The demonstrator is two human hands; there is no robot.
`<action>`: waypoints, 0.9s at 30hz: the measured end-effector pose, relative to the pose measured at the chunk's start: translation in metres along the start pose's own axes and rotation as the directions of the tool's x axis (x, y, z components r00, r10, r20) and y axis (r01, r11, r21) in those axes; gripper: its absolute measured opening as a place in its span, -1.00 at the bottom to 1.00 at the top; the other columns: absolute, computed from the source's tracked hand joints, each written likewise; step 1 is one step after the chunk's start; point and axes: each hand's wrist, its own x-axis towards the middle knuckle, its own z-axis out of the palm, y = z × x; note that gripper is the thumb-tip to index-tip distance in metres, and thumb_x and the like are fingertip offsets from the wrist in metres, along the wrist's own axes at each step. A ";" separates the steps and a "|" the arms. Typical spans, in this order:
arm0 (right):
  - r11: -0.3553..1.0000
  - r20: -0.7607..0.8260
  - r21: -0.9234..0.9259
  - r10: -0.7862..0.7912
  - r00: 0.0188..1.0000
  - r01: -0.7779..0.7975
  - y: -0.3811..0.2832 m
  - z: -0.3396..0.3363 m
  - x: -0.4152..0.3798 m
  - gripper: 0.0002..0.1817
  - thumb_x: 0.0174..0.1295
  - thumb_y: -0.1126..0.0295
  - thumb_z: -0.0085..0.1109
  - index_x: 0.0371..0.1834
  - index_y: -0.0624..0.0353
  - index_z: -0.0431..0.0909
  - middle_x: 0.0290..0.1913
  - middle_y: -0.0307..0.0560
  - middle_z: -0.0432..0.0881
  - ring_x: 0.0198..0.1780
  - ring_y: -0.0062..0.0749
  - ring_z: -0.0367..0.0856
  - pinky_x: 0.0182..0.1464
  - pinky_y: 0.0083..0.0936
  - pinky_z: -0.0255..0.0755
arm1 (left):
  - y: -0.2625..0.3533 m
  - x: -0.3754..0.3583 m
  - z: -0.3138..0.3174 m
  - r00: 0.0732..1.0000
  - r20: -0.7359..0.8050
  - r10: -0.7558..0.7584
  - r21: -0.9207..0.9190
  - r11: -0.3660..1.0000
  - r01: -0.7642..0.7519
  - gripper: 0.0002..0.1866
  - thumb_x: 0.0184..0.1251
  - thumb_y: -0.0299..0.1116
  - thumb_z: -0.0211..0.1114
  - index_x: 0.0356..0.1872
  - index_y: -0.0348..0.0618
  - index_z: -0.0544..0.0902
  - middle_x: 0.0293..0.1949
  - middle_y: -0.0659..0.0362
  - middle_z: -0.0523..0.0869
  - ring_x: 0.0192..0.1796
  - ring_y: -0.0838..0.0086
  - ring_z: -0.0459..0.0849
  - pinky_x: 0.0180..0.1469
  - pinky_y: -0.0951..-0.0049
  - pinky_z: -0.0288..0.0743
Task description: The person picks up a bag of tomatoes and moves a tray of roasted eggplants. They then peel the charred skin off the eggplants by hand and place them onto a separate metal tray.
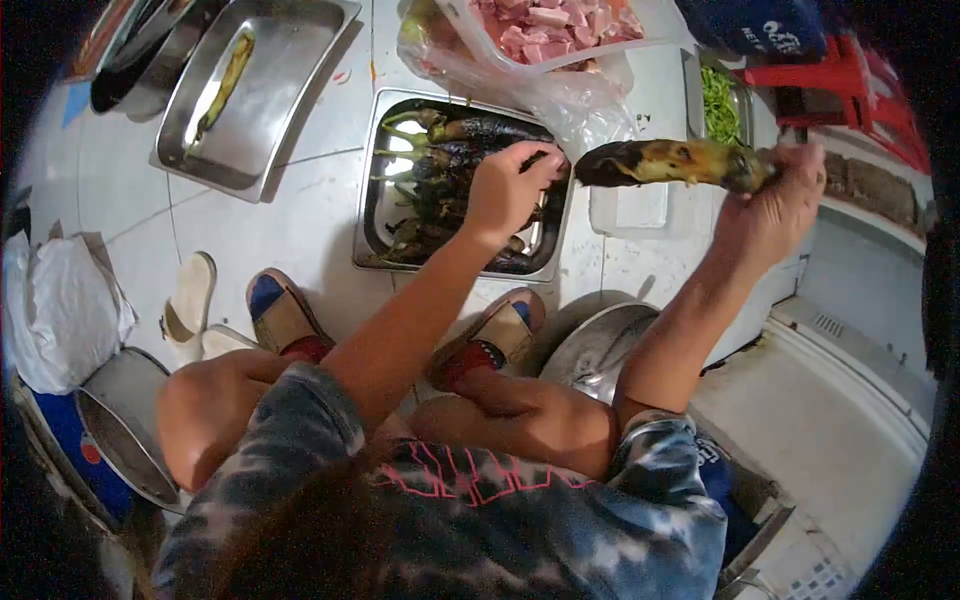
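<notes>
My right hand (775, 205) is closed round the stem end of a roasted eggplant (670, 163), held out level in the air. Its peeled part is yellowish, and charred black skin shows at the end towards my left hand. My left hand (512, 190) is raised close to that end, fingers curled and pinched together; what they hold, if anything, is too small to make out. Below my left hand, a steel tray (362, 225) holds several blackened eggplants (430, 185) with green stems, lying side by side.
Another steel tray (290, 110) at the upper left holds one peeled eggplant (228, 85). A plastic container (540, 60) of raw meat chunks (560, 25) stands at the top, near chopped greens (720, 108) and a red stool (840, 90). A metal basin (600, 350) sits by my foot.
</notes>
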 end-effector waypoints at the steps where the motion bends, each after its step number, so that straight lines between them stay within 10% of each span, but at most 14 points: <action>1: 0.999 0.023 -0.016 -0.028 0.999 0.029 0.003 -0.005 0.003 -0.70 0.14 0.17 -0.08 -0.60 0.14 0.28 -0.68 -0.28 0.28 -0.68 -0.70 0.21 -0.66 -0.77 0.13 | -0.001 0.002 -0.010 0.997 0.030 0.069 0.324 0.943 -0.075 -0.78 0.06 -0.33 0.10 -0.31 -0.24 0.53 -0.39 0.08 0.60 -0.34 0.52 0.58 -0.26 0.59 0.40; 4: 0.999 0.101 -0.025 -0.018 0.995 0.021 0.010 -0.022 0.009 -0.73 0.16 0.21 -0.11 -0.56 0.17 0.29 -0.60 -0.23 0.32 -0.54 -0.62 0.28 -0.48 -0.71 0.21 | -0.031 0.005 -0.026 0.964 0.056 0.261 0.635 0.735 -0.236 -0.70 0.02 -0.22 0.09 -0.30 -0.22 0.54 -0.32 0.08 0.58 -0.26 0.23 0.52 -0.20 0.40 0.37; 8: 0.998 0.092 -0.069 0.005 0.996 0.001 0.012 -0.019 0.009 -0.71 0.16 0.18 -0.13 -0.55 0.17 0.29 -0.60 -0.21 0.33 -0.54 -0.57 0.30 -0.47 -0.67 0.22 | -0.022 0.006 -0.028 0.987 0.060 -0.149 0.883 0.468 0.017 -0.71 0.03 -0.15 0.02 -0.34 -0.07 0.57 -0.27 0.15 0.56 -0.12 0.31 0.45 -0.05 0.26 0.24; 11: 0.997 0.091 -0.068 0.047 0.995 -0.041 0.017 -0.025 0.012 -0.70 0.16 0.17 -0.13 -0.56 0.17 0.28 -0.60 -0.21 0.33 -0.54 -0.56 0.30 -0.47 -0.65 0.22 | -0.031 0.005 -0.031 0.978 0.210 0.012 0.890 0.411 -0.196 -0.75 0.03 -0.14 0.01 -0.39 0.02 0.58 -0.27 0.18 0.56 -0.14 0.35 0.47 -0.04 0.25 0.21; 14: 0.998 0.062 -0.053 0.028 0.998 -0.025 0.017 -0.018 0.012 -0.69 0.16 0.15 -0.15 -0.58 0.14 0.25 -0.61 -0.22 0.28 -0.57 -0.56 0.25 -0.47 -0.62 0.23 | -0.019 0.007 -0.032 0.977 0.188 0.104 0.822 0.527 -0.215 -0.84 0.03 -0.30 0.10 -0.43 -0.11 0.58 -0.26 0.13 0.56 -0.15 0.34 0.51 -0.14 0.39 0.36; 17: 0.998 0.039 0.012 0.056 0.998 -0.056 0.014 -0.009 0.010 -0.68 0.16 0.14 -0.16 -0.61 0.11 0.20 -0.61 -0.24 0.23 -0.59 -0.55 0.20 -0.47 -0.58 0.23 | -0.009 0.017 -0.028 0.971 0.170 -0.166 0.529 0.847 0.052 -0.81 0.02 -0.32 0.15 -0.32 -0.12 0.55 -0.21 0.13 0.54 -0.12 0.36 0.49 -0.11 0.43 0.35; 20: 0.989 0.035 0.095 0.115 0.993 -0.118 0.012 -0.006 0.008 -0.66 0.16 0.12 -0.16 -0.63 0.10 0.17 -0.62 -0.25 0.19 -0.60 -0.54 0.18 -0.47 -0.56 0.23 | -0.002 0.018 -0.018 0.949 0.288 0.125 -0.002 0.992 -0.130 -0.66 0.01 -0.29 0.18 -0.13 -0.10 0.46 -0.15 0.11 0.50 -0.07 0.36 0.45 -0.04 0.48 0.29; 23: 0.975 0.097 0.147 0.154 0.983 -0.167 0.010 -0.007 0.007 -0.65 0.16 0.11 -0.16 -0.63 0.10 0.17 -0.63 -0.25 0.20 -0.59 -0.53 0.19 -0.47 -0.57 0.22 | 0.028 0.016 -0.002 0.880 0.264 0.395 -0.155 0.918 -0.366 -0.54 0.01 -0.27 0.19 -0.01 -0.08 0.34 -0.12 0.10 0.47 -0.02 0.37 0.41 0.06 0.45 0.20; 27: 0.977 0.160 0.115 0.159 0.974 -0.179 0.006 0.002 -0.001 -0.64 0.15 0.09 -0.15 -0.64 0.12 0.19 -0.64 -0.23 0.23 -0.59 -0.53 0.21 -0.49 -0.59 0.19 | 0.075 0.003 0.012 0.735 0.326 0.595 0.221 0.707 -0.671 -0.50 -0.03 -0.20 0.20 -0.01 -0.07 0.32 -0.17 0.12 0.50 -0.04 0.34 0.41 0.06 0.35 0.14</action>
